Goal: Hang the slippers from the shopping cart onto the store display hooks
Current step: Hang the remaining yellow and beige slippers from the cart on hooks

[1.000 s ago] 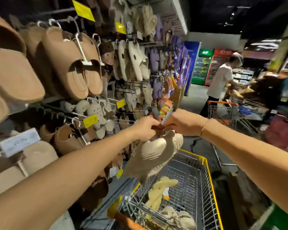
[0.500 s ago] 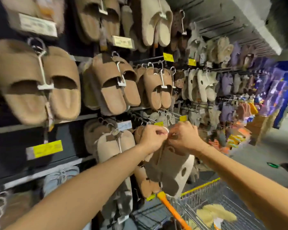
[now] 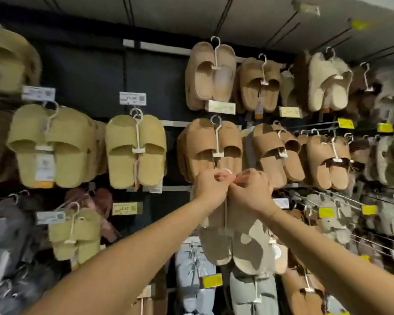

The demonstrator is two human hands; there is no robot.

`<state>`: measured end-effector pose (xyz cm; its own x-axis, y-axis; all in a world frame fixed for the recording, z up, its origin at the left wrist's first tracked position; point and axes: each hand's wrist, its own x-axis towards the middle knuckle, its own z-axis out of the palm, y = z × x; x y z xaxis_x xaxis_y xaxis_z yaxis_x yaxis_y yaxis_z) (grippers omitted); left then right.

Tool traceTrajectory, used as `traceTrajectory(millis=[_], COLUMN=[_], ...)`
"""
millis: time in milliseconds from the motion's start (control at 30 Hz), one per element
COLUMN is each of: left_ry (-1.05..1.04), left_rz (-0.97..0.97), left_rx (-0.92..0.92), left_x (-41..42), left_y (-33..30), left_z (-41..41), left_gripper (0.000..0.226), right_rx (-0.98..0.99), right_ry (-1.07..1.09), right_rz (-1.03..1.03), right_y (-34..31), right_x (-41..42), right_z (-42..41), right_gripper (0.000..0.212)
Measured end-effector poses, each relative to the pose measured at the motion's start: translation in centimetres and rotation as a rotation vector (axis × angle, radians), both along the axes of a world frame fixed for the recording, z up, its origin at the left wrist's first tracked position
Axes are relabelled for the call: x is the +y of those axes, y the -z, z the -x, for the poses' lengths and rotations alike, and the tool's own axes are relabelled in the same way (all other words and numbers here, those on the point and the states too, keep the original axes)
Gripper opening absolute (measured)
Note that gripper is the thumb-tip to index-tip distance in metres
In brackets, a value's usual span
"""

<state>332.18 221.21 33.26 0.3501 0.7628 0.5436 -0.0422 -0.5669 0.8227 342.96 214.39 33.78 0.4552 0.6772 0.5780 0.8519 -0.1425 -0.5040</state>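
I am holding both hands up against the slipper wall, directly below the tan pair (image 3: pixel 214 151) hanging mid-wall, which I am using as my landmark. My left hand (image 3: pixel 210 186) and right hand (image 3: pixel 251 189) are touching knuckle to knuckle, fingers (image 3: pixel 221 177) clenched around the white plastic hanger hook (image 3: pixel 228 171), whose curved top is poking out just above them and overlapping the lower edge of the tan pair. The beige slippers (image 3: pixel 234 242) I am carrying are dangling under my fists, soles facing me, their toes pointing down well below the landmark. I cannot tell whether the hook is already sitting on a display peg; my hands are covering that spot. Room is tight: brown slippers (image 3: pixel 275 153) are crowding just right of the landmark, and grey pairs (image 3: pixel 250 292) are hanging below my load. Left of the landmark, a strip of bare dark wall panel (image 3: pixel 175 160) is separating it from the yellow-green pair (image 3: pixel 135 151).
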Motion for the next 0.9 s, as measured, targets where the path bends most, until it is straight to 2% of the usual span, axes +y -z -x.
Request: traceTrajectory(millis=[167, 300, 467, 533, 667, 767, 900], left_ry=[-0.22, -0.32, -0.494, -0.547, -0.566, -0.631, -0.771], left_rz=[-0.188, -0.222, -0.427, -0.487, -0.59, -0.593, -0.62], left_rx=[0.032, 0.018, 0.005, 0.024, 0.04, -0.026, -0.147], left_x=[7.1, 12.2, 15.9, 16.9, 18.8, 20.1, 23.5], left_y=[-3.2, -6.5, -11.4, -13.3, -17.0, -20.8, -26.3], left_z=[14.5, 26.7, 39.4, 43.4, 49.2, 52.4, 56.5], left_gripper=[0.006, 0.02, 0.034, 0.037, 0.028, 0.03, 0.012], right_rx=[0.049, -0.029, -0.061, -0.047, -0.077, -0.101, -0.047], right_ry=[-0.135, -0.172, -0.246, -0.28, -0.346, -0.405, -0.475], right_rz=[-0.08, -0.14, -0.294, -0.302, -0.363, -0.411, -0.454], right_y=[-3.7, -7.7, -12.7, -14.7, -18.5, -21.9, -27.1], right_x=[6.5, 11.3, 16.7, 18.1, 21.9, 24.1, 27.2], right_z=[11.3, 21.8, 34.2, 38.5, 45.3, 49.7, 54.2], right_gripper=[0.03, 0.029, 0.025, 0.023, 0.036, 0.04, 0.036])
